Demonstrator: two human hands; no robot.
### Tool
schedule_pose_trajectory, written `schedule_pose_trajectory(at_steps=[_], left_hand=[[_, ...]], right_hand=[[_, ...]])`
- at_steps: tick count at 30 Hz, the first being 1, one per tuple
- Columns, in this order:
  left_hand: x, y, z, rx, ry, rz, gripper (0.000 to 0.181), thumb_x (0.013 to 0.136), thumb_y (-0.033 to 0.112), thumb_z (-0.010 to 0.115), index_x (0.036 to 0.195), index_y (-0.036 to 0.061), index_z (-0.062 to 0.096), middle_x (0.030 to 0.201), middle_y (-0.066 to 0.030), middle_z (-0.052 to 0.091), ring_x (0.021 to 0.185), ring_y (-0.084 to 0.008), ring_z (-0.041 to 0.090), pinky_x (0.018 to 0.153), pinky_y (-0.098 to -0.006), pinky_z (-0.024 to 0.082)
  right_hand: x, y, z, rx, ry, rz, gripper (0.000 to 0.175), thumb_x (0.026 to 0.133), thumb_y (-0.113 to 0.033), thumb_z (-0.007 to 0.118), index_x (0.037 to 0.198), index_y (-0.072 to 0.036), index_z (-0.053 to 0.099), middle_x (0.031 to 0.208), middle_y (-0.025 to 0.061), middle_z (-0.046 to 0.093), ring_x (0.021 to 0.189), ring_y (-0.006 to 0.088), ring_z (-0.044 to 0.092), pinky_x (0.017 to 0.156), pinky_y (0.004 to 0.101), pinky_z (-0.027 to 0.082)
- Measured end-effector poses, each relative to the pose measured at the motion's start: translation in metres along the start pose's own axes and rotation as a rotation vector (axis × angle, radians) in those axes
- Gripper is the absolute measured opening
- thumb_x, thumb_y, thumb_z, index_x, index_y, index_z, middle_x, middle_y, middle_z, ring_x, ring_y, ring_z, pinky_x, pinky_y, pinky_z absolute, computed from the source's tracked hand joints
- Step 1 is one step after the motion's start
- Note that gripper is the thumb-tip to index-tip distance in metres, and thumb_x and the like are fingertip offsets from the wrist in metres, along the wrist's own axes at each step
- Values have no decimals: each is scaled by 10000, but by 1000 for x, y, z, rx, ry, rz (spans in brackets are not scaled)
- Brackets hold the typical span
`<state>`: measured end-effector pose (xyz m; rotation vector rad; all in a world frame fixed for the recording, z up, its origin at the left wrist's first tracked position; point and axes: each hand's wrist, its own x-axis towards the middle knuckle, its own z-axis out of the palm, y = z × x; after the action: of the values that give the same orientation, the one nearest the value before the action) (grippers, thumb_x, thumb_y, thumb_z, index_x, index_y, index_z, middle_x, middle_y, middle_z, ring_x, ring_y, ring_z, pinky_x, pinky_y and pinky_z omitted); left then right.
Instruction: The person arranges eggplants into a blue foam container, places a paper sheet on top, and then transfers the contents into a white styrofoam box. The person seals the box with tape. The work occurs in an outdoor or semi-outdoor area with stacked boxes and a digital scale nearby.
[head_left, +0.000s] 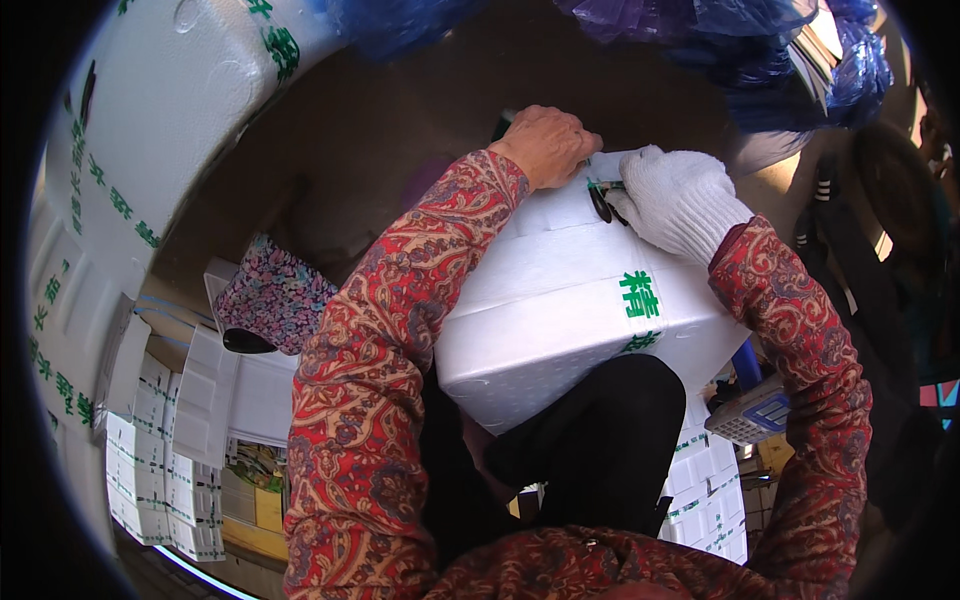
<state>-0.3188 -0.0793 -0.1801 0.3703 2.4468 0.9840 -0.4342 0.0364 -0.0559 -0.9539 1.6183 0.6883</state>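
Note:
A white foam box (525, 300) sits in front of me, tilted, above my dark-trousered knee. Clear tape with green printed writing (639, 296) runs over its top and down the near side. My left hand (547, 142) is bare, its fingers curled at the box's far edge; what they grip is hidden. Just behind that wrist, a dark green object (502, 126) shows partly. My right hand (675, 196), in a white knitted glove, rests by the far right of the box. Its fingers close on a small dark-handled tool (600, 204), possibly scissors, lying against the tape.
Large white foam boxes (187, 112) with green-printed tape rise at the left. Smaller boxes (150, 457) are stacked at lower left, near a flowered cloth (270, 296). Blue plastic bags (772, 75) lie at the far right. A plastic basket (750, 412) is below my right arm.

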Motion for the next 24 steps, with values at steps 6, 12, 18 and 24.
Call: schedule_pose_trajectory(at_steps=[6,12,18,24], left_hand=[[1,10,-39,228,274,-221,179,875,162,707,1046,117,731,918,-126,745,847,-279,747,700,-424,598],[-92,-36,-37,22,301,-479,153,912,192,699,1041,112,714,905,-131,735,774,-311,727,678,-422,588],[-131,33,-99,-426,489,-441,146,950,188,694,1001,52,705,874,-109,732,732,-254,708,672,-363,553],[-147,87,-141,-882,628,-489,202,981,195,714,1038,2,718,850,-49,711,775,-114,656,709,-270,523]], right_hand=[[62,-21,-2,-33,-137,28,342,1020,-314,560,1135,-53,748,1018,169,775,927,344,762,760,459,609],[-11,-17,-24,271,3,-282,382,1038,-402,542,1205,-90,686,921,134,754,808,290,746,727,445,601],[-6,-19,-39,155,116,-2,360,1034,-368,543,1181,-64,669,974,185,733,939,349,724,813,458,583],[-204,15,82,1349,736,481,227,954,-220,726,1070,-33,673,910,61,705,812,125,672,712,300,541]])
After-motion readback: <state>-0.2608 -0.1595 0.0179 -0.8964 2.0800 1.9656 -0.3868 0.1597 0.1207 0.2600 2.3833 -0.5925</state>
